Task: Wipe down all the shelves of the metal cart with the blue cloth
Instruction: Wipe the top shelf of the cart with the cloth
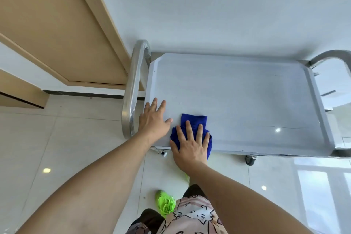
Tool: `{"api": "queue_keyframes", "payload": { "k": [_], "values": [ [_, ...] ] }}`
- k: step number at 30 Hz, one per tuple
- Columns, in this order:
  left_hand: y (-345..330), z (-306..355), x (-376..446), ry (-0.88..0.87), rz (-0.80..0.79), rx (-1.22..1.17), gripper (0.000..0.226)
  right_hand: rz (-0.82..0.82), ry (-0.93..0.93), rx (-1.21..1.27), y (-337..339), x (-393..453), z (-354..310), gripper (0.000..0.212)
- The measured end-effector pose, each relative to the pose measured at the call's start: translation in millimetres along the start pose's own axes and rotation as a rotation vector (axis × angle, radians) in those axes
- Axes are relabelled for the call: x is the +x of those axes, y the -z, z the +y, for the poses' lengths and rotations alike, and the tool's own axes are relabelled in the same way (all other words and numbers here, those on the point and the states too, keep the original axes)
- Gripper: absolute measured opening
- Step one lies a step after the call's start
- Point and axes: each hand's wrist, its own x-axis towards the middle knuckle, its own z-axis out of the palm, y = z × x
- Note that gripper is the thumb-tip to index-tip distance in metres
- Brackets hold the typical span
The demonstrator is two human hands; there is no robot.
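Observation:
The metal cart's top shelf fills the middle of the view, a pale steel tray with raised edges. A folded blue cloth lies at its near left corner. My right hand presses flat on the cloth with fingers spread, partly over the shelf's front edge. My left hand rests flat and empty on the shelf just left of the cloth, fingers apart. The lower shelves are hidden beneath the top one.
Curved steel handles stand at the cart's left end and right end. A caster wheel shows under the front edge. A white wall lies behind, a wooden door at left. My green shoe is on the glossy tiled floor.

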Motion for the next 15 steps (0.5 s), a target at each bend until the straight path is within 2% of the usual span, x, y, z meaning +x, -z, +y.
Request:
{"api": "queue_keyframes", "payload": {
  "k": [11,15],
  "values": [
    [-11,-12,33,0.170,0.099,-0.096,0.070,0.051,0.142,-0.053,25,93,-13,0.064],
    [-20,-17,29,0.159,0.155,-0.114,0.067,0.077,0.191,-0.081,41,143,-22,0.064]
  ]
}}
